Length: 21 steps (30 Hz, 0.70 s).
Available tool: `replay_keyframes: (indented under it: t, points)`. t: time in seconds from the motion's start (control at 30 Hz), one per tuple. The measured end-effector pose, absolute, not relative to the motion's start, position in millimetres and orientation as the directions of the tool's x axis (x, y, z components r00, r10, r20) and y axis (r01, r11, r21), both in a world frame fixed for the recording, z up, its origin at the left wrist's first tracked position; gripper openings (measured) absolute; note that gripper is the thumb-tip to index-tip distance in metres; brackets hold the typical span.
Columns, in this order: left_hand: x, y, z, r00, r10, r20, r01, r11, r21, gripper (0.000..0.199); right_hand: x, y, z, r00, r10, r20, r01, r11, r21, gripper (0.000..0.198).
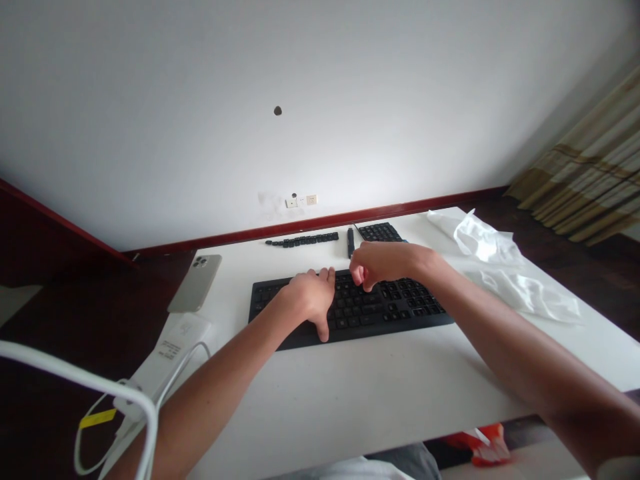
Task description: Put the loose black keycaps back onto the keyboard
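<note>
A black keyboard [360, 308] lies across the white table, and some of its sockets on the right look bare of keycaps. My left hand [311, 297] rests on its left half, thumb spread away from the fingers along the front. Over the upper middle of the keys is my right hand [375, 263], its fingers curled together in a pinch; whatever is between them is hidden. Behind the keyboard runs a row of loose black keycaps [305, 241]. A short black stick-like tool [351, 243] stands out just beyond my right hand, beside a block of black keys [380, 232] partly covered by that hand.
At the left edge lie a phone [196, 283] and a white power strip [167, 353] with a white cable [90, 377] looping in front. Crumpled clear plastic bags [487, 240] lie on the right. The wall with sockets [301, 201] rises behind the table.
</note>
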State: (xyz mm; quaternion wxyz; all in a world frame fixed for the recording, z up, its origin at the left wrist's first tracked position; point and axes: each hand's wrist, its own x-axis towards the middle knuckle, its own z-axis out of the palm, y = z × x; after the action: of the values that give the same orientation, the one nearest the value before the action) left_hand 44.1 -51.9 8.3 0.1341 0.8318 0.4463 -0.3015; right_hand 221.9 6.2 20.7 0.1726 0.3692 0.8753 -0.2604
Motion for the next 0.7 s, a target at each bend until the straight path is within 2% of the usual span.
replay_keyframes:
  t: [0.27, 0.7]
  points:
    - [42.3, -53.1, 5.6, 0.44, 0.68, -0.587, 0.828, -0.56, -0.029, 0.146, 211.0, -2.1, 22.5, -0.616, 0.562, -0.552, 0.765, 0.593, -0.25, 0.021]
    - [42.9, -51.8, 2.0, 0.443, 0.699, -0.562, 0.854, -0.52, 0.026, 0.146, 210.5, -9.8, 2.6, -0.652, 0.629, -0.423, 0.735, 0.662, -0.15, 0.009]
